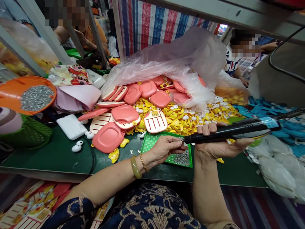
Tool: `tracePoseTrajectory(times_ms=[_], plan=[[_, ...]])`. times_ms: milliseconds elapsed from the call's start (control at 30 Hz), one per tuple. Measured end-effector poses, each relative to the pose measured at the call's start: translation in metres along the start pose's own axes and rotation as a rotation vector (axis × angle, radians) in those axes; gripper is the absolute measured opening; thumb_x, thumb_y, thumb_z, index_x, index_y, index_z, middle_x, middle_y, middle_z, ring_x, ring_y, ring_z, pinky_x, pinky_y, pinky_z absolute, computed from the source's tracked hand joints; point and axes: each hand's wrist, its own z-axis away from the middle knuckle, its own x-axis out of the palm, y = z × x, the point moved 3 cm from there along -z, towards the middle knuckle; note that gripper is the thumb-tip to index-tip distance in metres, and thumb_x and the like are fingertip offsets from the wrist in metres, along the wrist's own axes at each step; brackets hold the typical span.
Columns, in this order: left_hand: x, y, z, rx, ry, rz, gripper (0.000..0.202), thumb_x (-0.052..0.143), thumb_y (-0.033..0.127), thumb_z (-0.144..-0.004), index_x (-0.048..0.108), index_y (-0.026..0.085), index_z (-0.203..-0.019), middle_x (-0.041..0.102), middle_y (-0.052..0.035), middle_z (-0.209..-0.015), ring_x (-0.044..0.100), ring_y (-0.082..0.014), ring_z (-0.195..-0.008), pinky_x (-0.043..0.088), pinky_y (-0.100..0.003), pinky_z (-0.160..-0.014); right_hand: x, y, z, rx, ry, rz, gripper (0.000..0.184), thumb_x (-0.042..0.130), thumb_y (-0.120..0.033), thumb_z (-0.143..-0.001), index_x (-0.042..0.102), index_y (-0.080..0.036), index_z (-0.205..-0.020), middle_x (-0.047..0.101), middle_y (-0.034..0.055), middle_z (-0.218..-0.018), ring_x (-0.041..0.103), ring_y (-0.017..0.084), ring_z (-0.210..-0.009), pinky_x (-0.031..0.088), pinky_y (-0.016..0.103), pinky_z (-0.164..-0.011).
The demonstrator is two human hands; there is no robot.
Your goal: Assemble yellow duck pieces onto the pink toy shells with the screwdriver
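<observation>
A black electric screwdriver lies across the palm of my right hand, whose fingers wrap it. Its tip points left, toward my left hand. My left thumb and fingers are pinched together right at that tip; whatever they hold is too small to make out. Beneath my hands sits a green perforated tray with small metal screws in its right part. Just behind the tray lies a cream-and-red slotted plastic piece.
Pink plastic panels and small yellow parts are heaped beneath a clear plastic bag. At left are an orange bowl of screws, a white box and a green basket. Blue parts lie right. Other people sit behind.
</observation>
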Motion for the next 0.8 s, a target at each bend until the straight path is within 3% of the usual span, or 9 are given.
tracePoseTrajectory(times_ms=[300,800], plan=[[-0.0012,-0.0002,-0.0027,-0.059,-0.047,0.068,0.031,0.079,0.017,-0.064,0.069,0.004,-0.090,0.072,-0.0123,-0.080,0.071,-0.0187,-0.075,0.057,-0.025,-0.070,0.0003,0.0038,0.0026,-0.020,0.004,-0.044,0.054,0.058,-0.072,-0.062,0.063,-0.020,-0.075,0.047,-0.0050,-0.056,0.045,0.008,-0.043,0.039,0.023,-0.045],[-0.0025,0.0041,-0.0013,-0.061,-0.025,0.054,0.020,0.080,0.020,-0.063,0.066,0.005,-0.068,0.068,-0.0081,-0.067,0.071,-0.0215,-0.079,0.057,-0.024,-0.071,0.0026,0.0072,0.0038,-0.021,0.022,-0.056,0.055,0.060,-0.072,-0.059,0.063,-0.019,-0.075,0.049,-0.0044,-0.058,0.047,0.009,-0.045,0.040,0.025,-0.046]])
